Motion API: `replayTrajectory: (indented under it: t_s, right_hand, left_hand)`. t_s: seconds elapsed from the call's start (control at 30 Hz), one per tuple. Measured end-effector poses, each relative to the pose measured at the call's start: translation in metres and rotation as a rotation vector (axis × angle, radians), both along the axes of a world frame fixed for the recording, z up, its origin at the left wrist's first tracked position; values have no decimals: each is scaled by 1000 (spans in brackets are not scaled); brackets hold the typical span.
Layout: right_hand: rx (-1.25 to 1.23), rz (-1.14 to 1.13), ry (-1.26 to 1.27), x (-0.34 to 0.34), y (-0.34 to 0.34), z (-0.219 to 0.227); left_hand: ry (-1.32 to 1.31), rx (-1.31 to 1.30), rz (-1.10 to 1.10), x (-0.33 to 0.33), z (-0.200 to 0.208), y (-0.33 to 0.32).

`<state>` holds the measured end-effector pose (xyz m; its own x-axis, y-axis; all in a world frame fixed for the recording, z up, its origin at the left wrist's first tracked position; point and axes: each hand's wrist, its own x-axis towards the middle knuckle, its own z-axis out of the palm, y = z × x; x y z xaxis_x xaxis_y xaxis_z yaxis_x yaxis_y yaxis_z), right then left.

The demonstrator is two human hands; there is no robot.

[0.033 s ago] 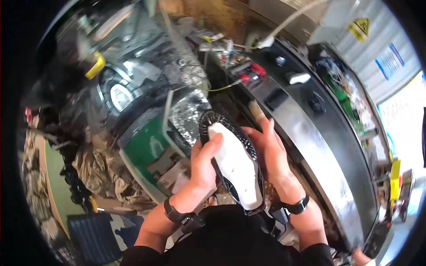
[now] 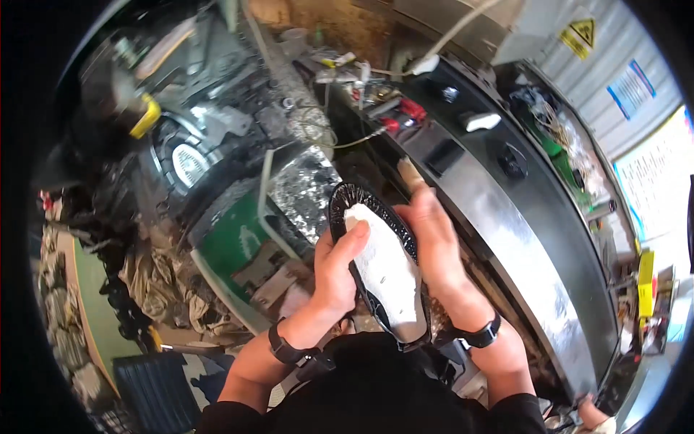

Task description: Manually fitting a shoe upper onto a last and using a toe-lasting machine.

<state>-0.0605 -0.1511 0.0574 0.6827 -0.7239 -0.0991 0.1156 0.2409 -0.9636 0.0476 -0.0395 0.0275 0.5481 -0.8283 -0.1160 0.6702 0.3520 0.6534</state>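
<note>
I hold a black shoe part with a dark patterned rim in front of my chest. A white, elongated piece lies along its middle. My left hand grips its left side, thumb pressed on the white piece near the top. My right hand holds the right side, fingers curled behind the rim. Each wrist wears a dark band. Which way up the shoe part faces I cannot tell.
A long black and metal machine housing curves along my right. Ahead stand a green machine body, a foil-wrapped block, a yellow handle and red tools. Crumpled rags lie at the left.
</note>
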Motion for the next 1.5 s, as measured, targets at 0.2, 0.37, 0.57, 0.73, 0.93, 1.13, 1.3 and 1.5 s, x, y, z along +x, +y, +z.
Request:
replayTrajectory:
  t_s: [0.2,0.37,0.57,0.73,0.93,1.13,1.3,1.5]
  right_hand:
    - [-524,114,801,-43,-45,34]
    - [240,8,-255,-105,-109,-34]
    - [286,-32,-3,-159,-166,-12]
    - [127,-262,-138,-187,-178,-19]
    - [-96,-430,24,-213,-197,-33]
    - [261,-487,-282,-249,-224,-30]
    - [-70,-573,-76,-263,-227,-45]
    - [-173,-499,-21,-277,-225,-39]
  left_hand:
    - [-136,223,-43,-50,-8,-58]
    - [-210,225,-216,-74,-24,-123]
    - [-283,176,-450,-122,-33,-191]
    - [-559,210,-104,-174,-26,-238]
    - [-1042,251,-75,-193,-26,-284]
    - [-397,-161,-767,-192,-24,-301]
    - [-861,-225,-827,-191,-32,-321]
    - [-967,-358,-985,-173,-44,-345]
